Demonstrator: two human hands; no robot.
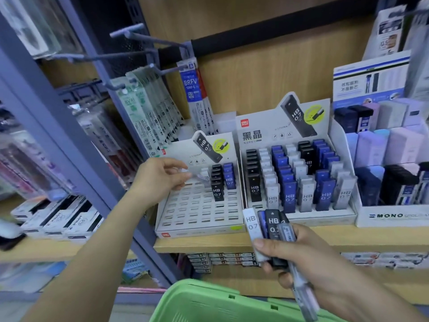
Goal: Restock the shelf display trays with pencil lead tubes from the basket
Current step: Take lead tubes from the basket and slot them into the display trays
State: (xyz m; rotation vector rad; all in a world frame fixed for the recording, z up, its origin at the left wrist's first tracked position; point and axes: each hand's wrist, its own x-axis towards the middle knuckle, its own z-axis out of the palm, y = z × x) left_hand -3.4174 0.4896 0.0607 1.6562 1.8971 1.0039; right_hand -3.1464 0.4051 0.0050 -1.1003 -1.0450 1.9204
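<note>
Hanging refill packs [148, 112] crowd 10 o'clock; full tray [325, 218] sits at 3 o'clock of the part-empty tray [197, 231]; green basket [209, 303] at 6 o'clock. My left hand [160, 180] pinches one clear tube [197, 176] over the part-empty tray; my right hand [308, 270] grips a bundle of tubes [270, 225]
</note>
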